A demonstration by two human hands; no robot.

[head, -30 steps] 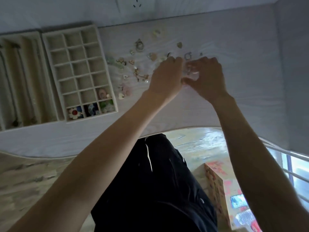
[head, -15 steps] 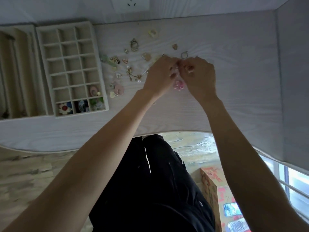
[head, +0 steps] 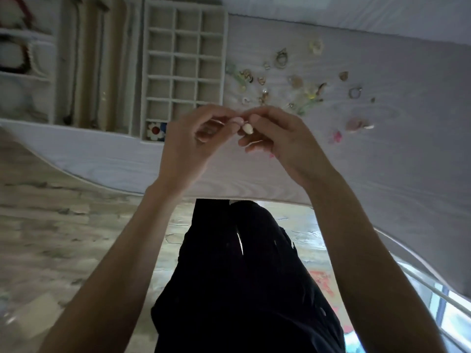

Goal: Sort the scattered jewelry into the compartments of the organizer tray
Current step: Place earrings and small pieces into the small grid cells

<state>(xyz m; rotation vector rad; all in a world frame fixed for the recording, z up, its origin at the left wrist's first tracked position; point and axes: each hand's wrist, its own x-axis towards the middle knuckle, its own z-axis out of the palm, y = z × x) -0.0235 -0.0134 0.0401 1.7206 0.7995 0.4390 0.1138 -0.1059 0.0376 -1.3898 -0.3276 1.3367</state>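
Barely started: both the left hand (head: 193, 138) and right hand (head: 283, 138) pinch a small cream bead-like charm (head: 247, 128), the beige gridded organizer tray (head: 184, 42) is mostly unfilled, and loads of scattered jewelry pieces (head: 293, 82) sit right of it.

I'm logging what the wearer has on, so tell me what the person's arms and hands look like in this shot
Both forearms are bare to the bottom of the frame, with no sleeves in view. The left hand and right hand show no gloves, and no watch or bracelet shows on either wrist. Rings cannot be ruled out in the dim, blurred picture. Below are dark trousers.
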